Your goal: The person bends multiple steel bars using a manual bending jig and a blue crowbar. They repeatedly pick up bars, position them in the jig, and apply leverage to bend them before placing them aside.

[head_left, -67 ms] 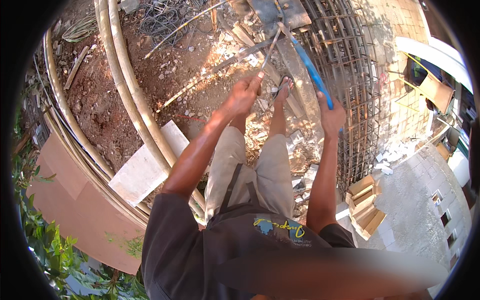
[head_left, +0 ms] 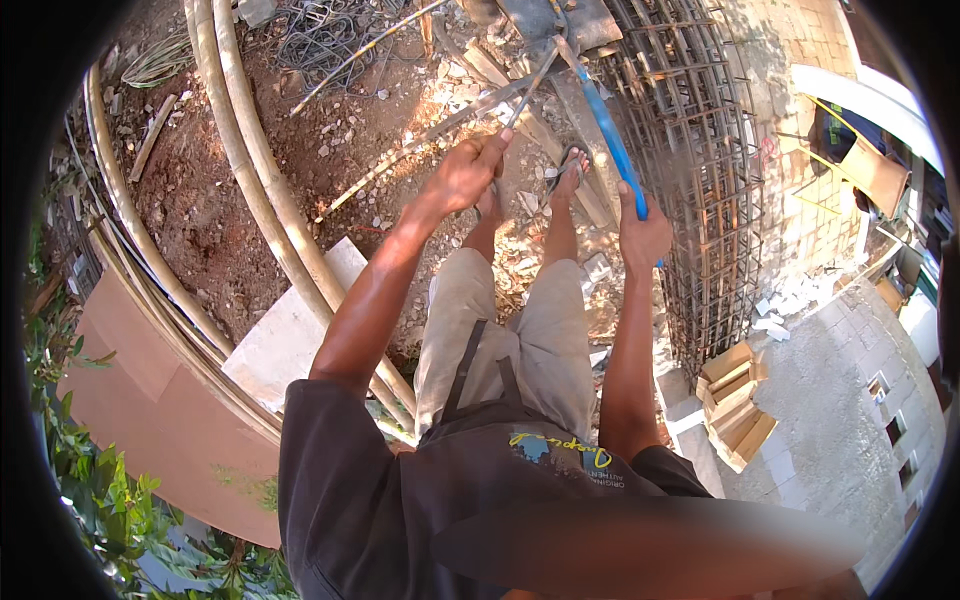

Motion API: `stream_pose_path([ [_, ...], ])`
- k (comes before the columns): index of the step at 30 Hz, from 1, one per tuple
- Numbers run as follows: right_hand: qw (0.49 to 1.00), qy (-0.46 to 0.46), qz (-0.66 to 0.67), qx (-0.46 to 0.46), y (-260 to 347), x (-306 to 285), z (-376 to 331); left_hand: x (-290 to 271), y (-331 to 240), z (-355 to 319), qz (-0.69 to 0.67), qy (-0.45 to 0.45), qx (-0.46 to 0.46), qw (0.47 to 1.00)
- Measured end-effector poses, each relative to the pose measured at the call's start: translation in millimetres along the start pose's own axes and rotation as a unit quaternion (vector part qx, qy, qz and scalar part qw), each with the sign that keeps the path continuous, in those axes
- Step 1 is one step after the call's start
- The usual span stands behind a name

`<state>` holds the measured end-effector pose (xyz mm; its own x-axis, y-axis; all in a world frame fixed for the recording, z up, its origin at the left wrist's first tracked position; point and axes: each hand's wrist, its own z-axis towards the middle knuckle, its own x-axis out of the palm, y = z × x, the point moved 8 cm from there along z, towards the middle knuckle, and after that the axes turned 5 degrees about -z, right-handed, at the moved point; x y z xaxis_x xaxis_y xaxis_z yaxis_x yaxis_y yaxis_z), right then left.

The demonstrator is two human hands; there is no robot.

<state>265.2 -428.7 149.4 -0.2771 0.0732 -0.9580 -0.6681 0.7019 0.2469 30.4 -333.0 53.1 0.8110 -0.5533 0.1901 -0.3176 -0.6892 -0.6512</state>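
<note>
hands both closed: left hand [head_left: 462,178] gripped round a thin grey metal rod [head_left: 528,88], right hand [head_left: 643,235] wrapped on the end of a blue-handled tool [head_left: 608,135]. rod and tool meet up top, just left of the rebar cage [head_left: 700,170], a rusty grid of square ties. two feet on rubble-strewn red dirt [head_left: 200,210]. two long pale curved pipes [head_left: 250,170] on the left. one flat pale slab [head_left: 290,330] beside them.
</note>
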Motion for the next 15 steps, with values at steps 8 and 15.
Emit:
stream_pose_path([
  [8,0.983,0.162,0.000,0.088,-72,31,13,-28,16,-3,0.062,-0.194,0.018,0.979],
  [15,0.985,0.169,0.037,0.022,-43,10,9,-27,2,-26,0.079,-0.428,0.047,0.899],
])
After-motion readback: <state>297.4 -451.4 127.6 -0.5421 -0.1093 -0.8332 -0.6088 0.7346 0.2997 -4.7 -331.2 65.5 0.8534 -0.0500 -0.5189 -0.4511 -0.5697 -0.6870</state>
